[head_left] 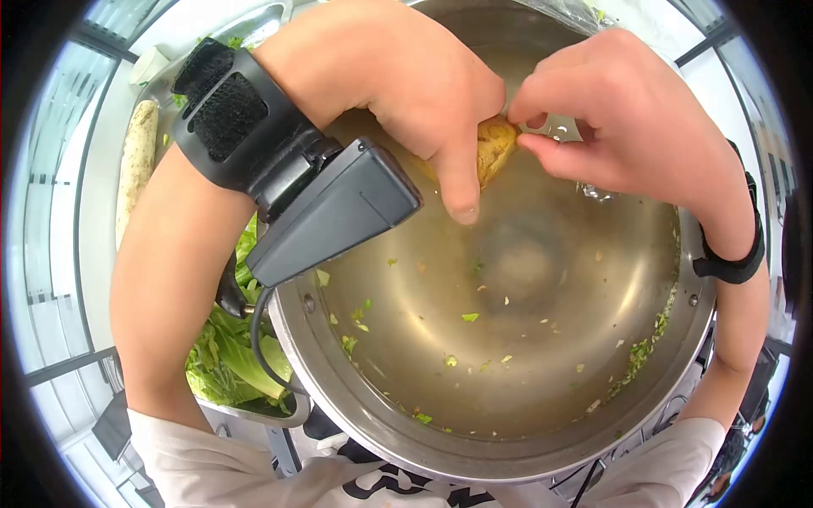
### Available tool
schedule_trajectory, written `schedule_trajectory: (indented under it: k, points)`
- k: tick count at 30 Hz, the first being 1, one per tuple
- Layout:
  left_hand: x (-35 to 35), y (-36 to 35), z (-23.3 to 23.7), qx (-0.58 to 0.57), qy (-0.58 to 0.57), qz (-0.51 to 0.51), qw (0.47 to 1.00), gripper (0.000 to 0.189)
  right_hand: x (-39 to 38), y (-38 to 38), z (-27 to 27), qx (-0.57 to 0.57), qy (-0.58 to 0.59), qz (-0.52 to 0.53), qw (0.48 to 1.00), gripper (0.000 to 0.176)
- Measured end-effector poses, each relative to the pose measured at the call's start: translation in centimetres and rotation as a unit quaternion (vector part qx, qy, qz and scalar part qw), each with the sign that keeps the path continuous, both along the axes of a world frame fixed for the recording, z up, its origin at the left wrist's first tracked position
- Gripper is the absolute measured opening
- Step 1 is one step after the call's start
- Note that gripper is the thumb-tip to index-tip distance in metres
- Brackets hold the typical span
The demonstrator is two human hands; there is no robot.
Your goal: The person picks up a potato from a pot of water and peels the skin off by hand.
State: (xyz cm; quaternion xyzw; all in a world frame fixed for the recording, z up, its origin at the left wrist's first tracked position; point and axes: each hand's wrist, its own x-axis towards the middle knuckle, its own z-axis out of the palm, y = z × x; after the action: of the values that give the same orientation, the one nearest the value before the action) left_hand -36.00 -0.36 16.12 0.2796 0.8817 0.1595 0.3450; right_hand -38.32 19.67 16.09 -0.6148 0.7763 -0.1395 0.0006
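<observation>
A yellow-brown vegetable, which looks like a potato [494, 154], is over the water at the far side of a large steel pot [381, 440]. My left hand [428, 97] is closed around it, with the thumb pointing down along its near side. At its right end, the thumb and forefinger of my right hand [622, 114] pinch its edge. My left fingers hide much of the potato. Cloudy water [525, 262] stands in the pot, with small green and pale scraps [470, 317] in it.
Left of the pot, a metal tray [254, 415] holds leafy greens [233, 356]. A long pale root vegetable [138, 161] lies beyond my left forearm. A black device [334, 216] is strapped to my left wrist, its cable hanging by the pot rim. Clear plastic [580, 13] lies at the back.
</observation>
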Motion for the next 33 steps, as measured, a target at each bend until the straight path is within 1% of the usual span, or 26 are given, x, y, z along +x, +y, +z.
schedule_trajectory:
  k: [4, 7, 9, 11, 14, 16, 17, 19, 21, 23, 26, 32, 33]
  points:
    - [0.0, 0.3, 0.3, -0.018, -0.040, 0.009, 0.999, 0.051, -0.1, 0.0, -0.2, -0.012, 0.028, 0.019, 0.999, 0.014]
    - [-0.1, 0.5, 0.6, -0.030, -0.064, 0.014, 0.997, 0.050, 1.6, -0.7, 0.1, -0.066, 0.037, 0.017, 0.997, 0.014]
    - [0.0, 0.7, 0.7, -0.034, -0.069, 0.020, 0.997, 0.050, 1.5, -0.7, 0.0, -0.066, 0.033, 0.015, 0.997, 0.015]
    - [0.2, 0.8, 0.8, -0.041, -0.067, 0.025, 0.997, 0.049, 0.0, 0.0, -0.4, -0.018, 0.022, 0.015, 0.999, 0.015]
    - [0.0, 0.5, 0.3, -0.004, -0.077, 0.017, 0.997, 0.049, 0.1, 0.0, -0.3, -0.017, 0.037, 0.026, 0.999, 0.016]
    - [0.1, 1.0, 0.9, -0.044, -0.065, 0.013, 0.997, 0.048, 0.2, 0.0, -0.3, -0.016, 0.065, 0.030, 0.997, 0.016]
    - [0.2, 1.2, 1.2, -0.064, -0.059, 0.011, 0.996, 0.048, 0.5, -0.1, -0.3, -0.035, 0.074, 0.030, 0.996, 0.017]
    - [0.1, 1.1, 1.0, -0.061, -0.071, 0.022, 0.995, 0.050, 1.7, -0.8, -0.1, -0.092, 0.089, 0.030, 0.991, 0.017]
    - [0.1, 0.9, 0.6, -0.045, -0.075, 0.026, 0.996, 0.051, 1.8, -0.9, -0.1, -0.093, 0.091, 0.029, 0.991, 0.018]
    - [0.1, 0.6, 0.4, -0.014, -0.067, 0.024, 0.997, 0.054, 0.7, -0.3, -0.3, -0.034, 0.090, 0.029, 0.995, 0.019]
    - [0.3, 0.7, 0.7, -0.028, -0.051, 0.019, 0.998, 0.056, 0.5, -0.2, 0.0, 0.003, 0.098, 0.029, 0.995, 0.019]
    - [0.2, 1.1, 1.1, -0.070, -0.063, 0.024, 0.995, 0.055, 0.1, -0.2, -0.3, -0.012, 0.085, 0.030, 0.996, 0.018]
    - [0.2, 1.0, 1.0, -0.060, -0.060, 0.016, 0.996, 0.055, 0.1, -0.2, -0.3, -0.008, 0.089, 0.027, 0.996, 0.017]
